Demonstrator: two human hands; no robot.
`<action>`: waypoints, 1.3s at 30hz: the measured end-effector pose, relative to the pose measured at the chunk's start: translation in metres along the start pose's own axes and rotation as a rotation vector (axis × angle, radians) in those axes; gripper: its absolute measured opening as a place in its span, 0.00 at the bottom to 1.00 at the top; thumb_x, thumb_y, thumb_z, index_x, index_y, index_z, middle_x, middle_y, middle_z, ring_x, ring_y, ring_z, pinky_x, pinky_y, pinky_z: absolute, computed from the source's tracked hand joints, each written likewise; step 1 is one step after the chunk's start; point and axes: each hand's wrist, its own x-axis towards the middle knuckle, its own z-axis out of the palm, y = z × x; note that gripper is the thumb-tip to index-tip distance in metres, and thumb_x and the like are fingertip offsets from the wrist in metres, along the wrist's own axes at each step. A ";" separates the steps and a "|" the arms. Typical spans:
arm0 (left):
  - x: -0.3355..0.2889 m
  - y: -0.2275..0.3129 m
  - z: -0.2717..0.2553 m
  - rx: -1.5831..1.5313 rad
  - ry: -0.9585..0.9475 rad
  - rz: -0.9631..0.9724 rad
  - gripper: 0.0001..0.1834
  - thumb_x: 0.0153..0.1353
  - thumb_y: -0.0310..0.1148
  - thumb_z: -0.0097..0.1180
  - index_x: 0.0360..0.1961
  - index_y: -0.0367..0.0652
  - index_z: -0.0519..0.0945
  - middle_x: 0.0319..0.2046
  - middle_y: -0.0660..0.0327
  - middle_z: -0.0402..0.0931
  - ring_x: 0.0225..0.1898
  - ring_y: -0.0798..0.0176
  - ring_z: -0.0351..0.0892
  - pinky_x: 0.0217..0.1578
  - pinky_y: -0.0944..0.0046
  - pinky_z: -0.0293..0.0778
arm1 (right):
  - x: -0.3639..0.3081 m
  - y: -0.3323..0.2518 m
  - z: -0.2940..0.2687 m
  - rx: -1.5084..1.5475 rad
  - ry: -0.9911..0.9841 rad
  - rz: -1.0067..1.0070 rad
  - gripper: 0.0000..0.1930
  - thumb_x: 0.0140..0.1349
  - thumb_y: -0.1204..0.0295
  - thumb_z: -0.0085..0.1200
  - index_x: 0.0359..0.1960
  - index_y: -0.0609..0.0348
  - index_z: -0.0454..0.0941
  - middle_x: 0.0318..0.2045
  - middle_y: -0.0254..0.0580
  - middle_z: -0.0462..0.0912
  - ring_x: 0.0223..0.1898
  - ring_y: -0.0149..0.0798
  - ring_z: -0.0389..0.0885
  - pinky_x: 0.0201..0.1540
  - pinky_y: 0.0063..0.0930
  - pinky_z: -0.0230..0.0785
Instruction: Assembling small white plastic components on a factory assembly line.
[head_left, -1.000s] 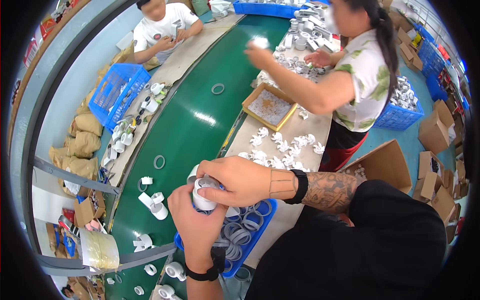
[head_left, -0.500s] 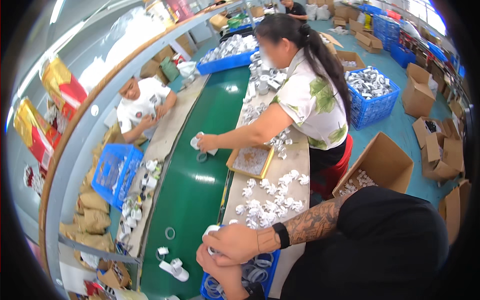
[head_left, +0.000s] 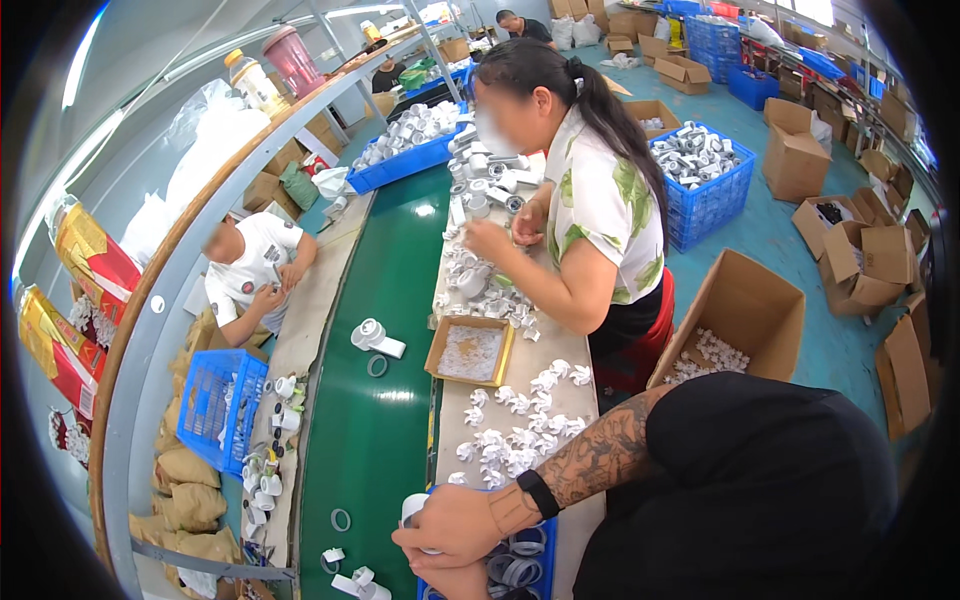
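My right hand (head_left: 458, 525) is closed on a white round plastic part (head_left: 413, 508) at the bottom centre. Just below it, my left hand (head_left: 455, 582) is pressed against the same part; its fingers are mostly hidden beneath the right hand. Under both hands stands a blue bin (head_left: 545, 555) with several grey rings (head_left: 522, 572) in it. White finned plastic pieces (head_left: 515, 445) lie spread on the bench just beyond. To the left, on the green conveyor belt (head_left: 375, 460), are a loose grey ring (head_left: 341, 520) and a white pipe-like fitting (head_left: 360, 585).
Farther up the belt stands another white fitting (head_left: 378, 340) beside a grey ring (head_left: 377, 366). A shallow box (head_left: 432, 358) of small clear pieces sits on the bench near a seated co-worker (head_left: 610, 200). Across the belt another person (head_left: 255, 265) works. An open carton (head_left: 755, 310) stands to the right.
The view has shifted, and my hands stay together on the part. The co-worker's hand has left the fitting on the belt and drawn back over the bench.
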 end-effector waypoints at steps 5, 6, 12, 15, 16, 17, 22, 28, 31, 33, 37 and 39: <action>-0.003 -0.004 -0.011 -0.008 -0.112 0.051 0.29 0.65 0.37 0.75 0.63 0.35 0.82 0.59 0.44 0.83 0.62 0.46 0.84 0.63 0.50 0.78 | 0.008 -0.008 -0.023 0.019 -0.077 -0.103 0.11 0.71 0.59 0.58 0.40 0.54 0.79 0.21 0.45 0.82 0.23 0.58 0.84 0.25 0.53 0.73; -0.002 -0.004 -0.013 -0.009 -0.134 0.061 0.30 0.65 0.38 0.74 0.64 0.35 0.82 0.61 0.43 0.82 0.64 0.45 0.83 0.64 0.50 0.78 | 0.010 -0.010 -0.029 0.044 -0.066 -0.140 0.11 0.70 0.61 0.58 0.37 0.54 0.78 0.20 0.45 0.82 0.23 0.59 0.84 0.25 0.53 0.73; 0.021 -0.007 -0.015 -0.026 -0.190 -0.132 0.19 0.66 0.28 0.77 0.53 0.30 0.86 0.44 0.50 0.89 0.48 0.54 0.88 0.51 0.53 0.83 | 0.032 -0.010 -0.041 0.058 -0.041 -0.195 0.11 0.69 0.62 0.58 0.33 0.56 0.76 0.18 0.47 0.80 0.23 0.60 0.83 0.25 0.54 0.72; 0.031 -0.008 -0.013 -0.031 -0.189 -0.104 0.20 0.65 0.28 0.76 0.54 0.30 0.85 0.45 0.50 0.88 0.48 0.53 0.88 0.51 0.51 0.83 | 0.041 -0.011 -0.042 0.045 -0.029 -0.199 0.12 0.69 0.62 0.57 0.34 0.56 0.76 0.18 0.48 0.80 0.23 0.60 0.83 0.26 0.54 0.72; 0.034 -0.008 -0.012 -0.033 -0.188 -0.089 0.20 0.65 0.29 0.76 0.54 0.30 0.85 0.45 0.50 0.88 0.48 0.52 0.88 0.51 0.51 0.82 | 0.043 -0.011 -0.042 0.041 -0.027 -0.193 0.12 0.69 0.62 0.57 0.34 0.56 0.76 0.18 0.48 0.80 0.23 0.60 0.83 0.26 0.54 0.72; 0.036 -0.009 -0.012 -0.035 -0.184 -0.075 0.20 0.64 0.29 0.76 0.54 0.31 0.85 0.45 0.50 0.88 0.48 0.51 0.88 0.52 0.50 0.82 | 0.045 -0.012 -0.039 0.061 -0.017 -0.194 0.12 0.69 0.61 0.57 0.34 0.57 0.75 0.17 0.48 0.79 0.23 0.61 0.83 0.26 0.54 0.72; 0.042 -0.011 -0.014 -0.026 -0.145 -0.027 0.22 0.62 0.29 0.75 0.55 0.32 0.83 0.46 0.49 0.87 0.49 0.47 0.87 0.52 0.48 0.81 | 0.051 -0.011 -0.021 0.104 -0.069 -0.165 0.13 0.70 0.60 0.56 0.37 0.57 0.77 0.19 0.49 0.81 0.25 0.61 0.85 0.27 0.55 0.73; 0.046 -0.020 -0.033 0.073 -0.023 -0.104 0.25 0.60 0.30 0.75 0.56 0.33 0.81 0.47 0.49 0.86 0.49 0.43 0.86 0.53 0.45 0.81 | 0.066 -0.004 -0.054 0.205 -0.167 0.088 0.24 0.78 0.48 0.56 0.53 0.60 0.80 0.33 0.56 0.86 0.37 0.59 0.90 0.41 0.52 0.81; 0.045 -0.013 -0.055 -0.156 0.108 -0.354 0.26 0.57 0.24 0.79 0.55 0.29 0.81 0.45 0.54 0.83 0.46 0.57 0.84 0.50 0.54 0.81 | 0.077 0.039 -0.081 1.483 -0.287 0.357 0.39 0.84 0.31 0.38 0.76 0.51 0.70 0.66 0.55 0.81 0.62 0.52 0.85 0.64 0.51 0.78; 0.038 -0.023 -0.061 -0.066 0.136 -0.312 0.28 0.58 0.24 0.79 0.57 0.29 0.80 0.47 0.52 0.83 0.48 0.56 0.85 0.50 0.54 0.82 | 0.074 0.058 -0.087 2.227 -0.275 0.242 0.53 0.75 0.17 0.24 0.88 0.40 0.57 0.82 0.61 0.66 0.76 0.61 0.74 0.72 0.59 0.73; 0.032 -0.017 -0.055 -0.101 0.138 -0.359 0.32 0.59 0.24 0.79 0.62 0.28 0.77 0.53 0.48 0.82 0.51 0.54 0.85 0.52 0.53 0.83 | 0.071 0.048 -0.084 2.271 -0.214 0.253 0.56 0.72 0.15 0.26 0.92 0.33 0.49 0.87 0.58 0.58 0.82 0.62 0.66 0.78 0.62 0.64; 0.035 -0.004 -0.053 -0.179 0.104 -0.435 0.32 0.56 0.29 0.81 0.60 0.32 0.81 0.57 0.48 0.81 0.58 0.48 0.84 0.61 0.46 0.80 | 0.071 0.044 -0.086 2.276 -0.209 0.227 0.56 0.72 0.15 0.25 0.92 0.33 0.48 0.87 0.59 0.58 0.82 0.62 0.66 0.78 0.62 0.64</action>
